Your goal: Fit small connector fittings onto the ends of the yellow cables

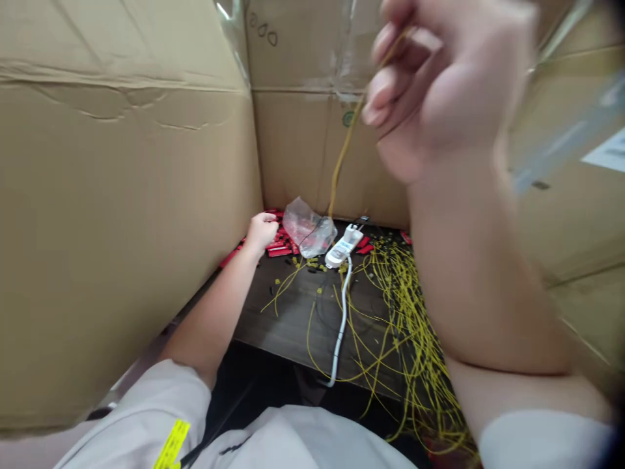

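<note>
The raised right hand (430, 85) pinches a thin yellow wire (344, 146), hanging towards a clear plastic bag (303, 228); the left hand (262, 231) curls at flat red pieces (279, 251), its grip unclear; holding the wire aloft seems the step; the next move calls for avoiding snags.

A white corded device (342, 249) is being flanked on the left by a plastic bag (300, 223), both being backed by a far cardboard wall (297, 143)

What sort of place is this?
Perhaps a workshop or factory workstation: a dark table between cardboard panels, with many loose yellow wires and a cluster of red pieces.
</note>
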Demonstrator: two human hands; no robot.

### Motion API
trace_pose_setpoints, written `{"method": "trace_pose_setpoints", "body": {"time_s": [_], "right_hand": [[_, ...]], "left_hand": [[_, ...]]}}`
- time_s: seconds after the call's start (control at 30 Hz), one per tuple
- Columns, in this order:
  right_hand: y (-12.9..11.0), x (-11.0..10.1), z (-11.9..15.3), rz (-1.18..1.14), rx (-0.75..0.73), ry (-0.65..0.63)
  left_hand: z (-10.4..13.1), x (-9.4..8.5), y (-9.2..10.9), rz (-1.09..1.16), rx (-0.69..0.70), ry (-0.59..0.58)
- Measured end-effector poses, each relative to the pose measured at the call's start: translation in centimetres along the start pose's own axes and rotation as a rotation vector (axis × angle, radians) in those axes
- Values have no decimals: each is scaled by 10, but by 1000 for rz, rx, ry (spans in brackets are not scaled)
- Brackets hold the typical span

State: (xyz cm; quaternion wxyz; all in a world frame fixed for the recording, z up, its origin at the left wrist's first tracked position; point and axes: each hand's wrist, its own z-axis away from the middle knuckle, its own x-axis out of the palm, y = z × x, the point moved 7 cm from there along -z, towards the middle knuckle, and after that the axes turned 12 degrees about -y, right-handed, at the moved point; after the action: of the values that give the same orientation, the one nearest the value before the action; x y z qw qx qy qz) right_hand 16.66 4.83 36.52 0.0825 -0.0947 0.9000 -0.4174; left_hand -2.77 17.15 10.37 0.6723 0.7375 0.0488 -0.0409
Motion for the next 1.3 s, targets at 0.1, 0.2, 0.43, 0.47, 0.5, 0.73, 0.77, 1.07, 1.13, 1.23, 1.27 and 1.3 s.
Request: {"method": "trace_pose_setpoints", "body": {"time_s": [0.1,0.2,0.43,0.47,0.5,0.73,0.77,1.07,1.13,1.23,1.27,1.3], "right_hand": [[30,12,9,-202,15,-103],[65,21,17,-274,161,-142],[103,12,17,-5,157,-76],[105,4,14,51,127,-42],[107,-6,12,98,98,-6],[103,-77,7,399,-50,173],[106,-86,9,400,-68,203],[161,-118,31,302,-155,376],[165,-117,36,267,-158,403],[164,-116,41,213,-135,420],[164,-115,42,191,-121,419],[163,-115,43,165,-106,421]], "left_hand": [[17,-6,20,54,63,60],[47,9,54,211,235,-99],[117,67,69,419,178,-723],[120,67,65,431,184,-735],[121,64,61,440,198,-724],[131,22,67,490,253,-490],[135,16,72,489,261,-456],[155,-24,91,483,361,-326],[153,-22,87,484,308,-347],[151,-15,81,496,225,-370],[151,-12,79,503,207,-379],[151,-9,77,515,199,-392]]}}
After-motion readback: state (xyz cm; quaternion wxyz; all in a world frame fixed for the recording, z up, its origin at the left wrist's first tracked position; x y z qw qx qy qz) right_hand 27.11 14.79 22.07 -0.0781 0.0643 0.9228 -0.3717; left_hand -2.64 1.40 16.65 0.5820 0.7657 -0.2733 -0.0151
